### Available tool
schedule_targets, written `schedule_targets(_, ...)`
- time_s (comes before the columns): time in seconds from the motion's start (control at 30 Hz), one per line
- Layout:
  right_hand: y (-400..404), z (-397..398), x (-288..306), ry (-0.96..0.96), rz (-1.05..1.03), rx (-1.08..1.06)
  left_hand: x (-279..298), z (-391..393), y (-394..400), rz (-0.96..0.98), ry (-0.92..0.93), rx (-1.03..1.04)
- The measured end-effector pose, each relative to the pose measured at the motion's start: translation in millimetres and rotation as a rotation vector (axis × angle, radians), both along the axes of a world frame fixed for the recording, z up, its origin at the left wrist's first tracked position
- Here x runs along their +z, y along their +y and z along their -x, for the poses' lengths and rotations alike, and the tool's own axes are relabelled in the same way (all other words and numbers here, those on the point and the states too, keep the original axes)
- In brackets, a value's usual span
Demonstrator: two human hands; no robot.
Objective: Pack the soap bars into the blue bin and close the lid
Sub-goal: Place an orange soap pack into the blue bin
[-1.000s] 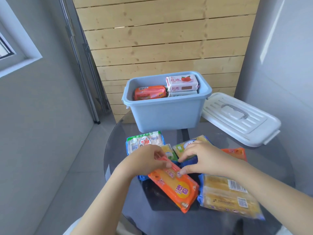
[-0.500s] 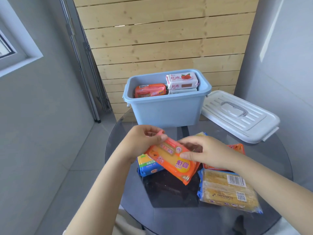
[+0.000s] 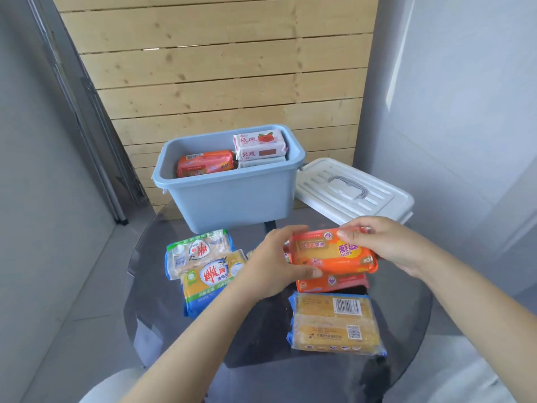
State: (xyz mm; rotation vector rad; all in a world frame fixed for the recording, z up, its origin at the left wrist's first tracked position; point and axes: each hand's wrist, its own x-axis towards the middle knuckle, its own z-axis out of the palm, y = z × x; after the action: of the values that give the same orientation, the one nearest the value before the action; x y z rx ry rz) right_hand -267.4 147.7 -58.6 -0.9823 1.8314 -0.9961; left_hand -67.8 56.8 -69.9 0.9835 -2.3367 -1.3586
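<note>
A dark round glass table (image 3: 162, 330) carries all items, set before a wall of pale wooden slats (image 3: 220, 68). The blue bin (image 3: 232, 205) stands open at the far side of the table; inside it, an orange soap pack (image 3: 206, 163) lies at the left and a pink rose-printed soap pack (image 3: 258, 144) sits on top of a stack at the right, rising to about rim level. The white lid (image 3: 357, 193), grey handle uppermost, lies on the table just beside the bin's right side, off the bin. Nearest the viewer, a large yellow soap pack (image 3: 334, 324) lies barcode side up on the table. To the left, a second yellow soap pack with blue edging (image 3: 209, 277) lies overlapping a green-and-white soap pack (image 3: 197, 248) behind it. The left hand (image 3: 276, 266) grips the left end of an orange soap bar (image 3: 331, 251), fingers over the far edge and thumb under the near edge. The right hand (image 3: 386, 242) pinches the right end of the same bar, fingers curled over its top. The bar is held level above the table, in front of the bin and not yet inside it. Directly beneath it, another orange soap pack (image 3: 331, 282) lies on the table, partly hidden by the held bar.
</note>
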Motion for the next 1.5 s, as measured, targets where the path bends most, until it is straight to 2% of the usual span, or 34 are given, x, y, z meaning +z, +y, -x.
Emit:
schedule_targets(0.07,2.6,2.8,-4.6,0.046,-0.023,-0.03,-4.5,2.1,2.4,0.088,-0.024,0.019)
schedule_targets(0.27,17.6,3.7,-16.3,0.227,-0.028,-0.015,-16.3,3.5,10.4,0.154,0.031,0.023)
schedule_targets(0.4,20.6,-1.7,-25.2,0.41,-0.001,-0.05,-20.5,4.7,11.5,0.182,-0.056,0.059)
schedule_targets(0.57,29.0,-1.5,-25.5,0.221,-0.098,0.036,-21.0,3.3,13.6,0.108,-0.093,0.144)
schedule_targets(0.67,28.8,-3.9,-29.6,0.166,-0.075,0.013,-21.7,6.1,16.9,-0.056,0.009,0.164)
schedule_targets(0.8,29.3,-3.8,-29.6,0.172,-0.044,-0.051,-22.2,9.8,26.2,-0.158,0.149,0.274)
schedule_targets(0.97,21.6,-11.8,-10.2,0.052,0.071,-0.165,1.7,10.5,12.0,-0.144,0.28,0.36)
schedule_targets(1.27,-26.3,-25.2,49.0,0.34,0.242,-0.222,56.1,1.9,-28.8,-0.269,0.478,0.416)
schedule_targets(1.4,-61.1,-25.1,89.3,0.338,0.282,-0.152,101.0,0.7,-61.6,-0.244,0.534,0.405)
schedule_targets(1.5,-102.5,-22.1,116.8,0.234,0.297,-0.083,134.1,1.2,-97.3,-0.28,0.535,0.422)
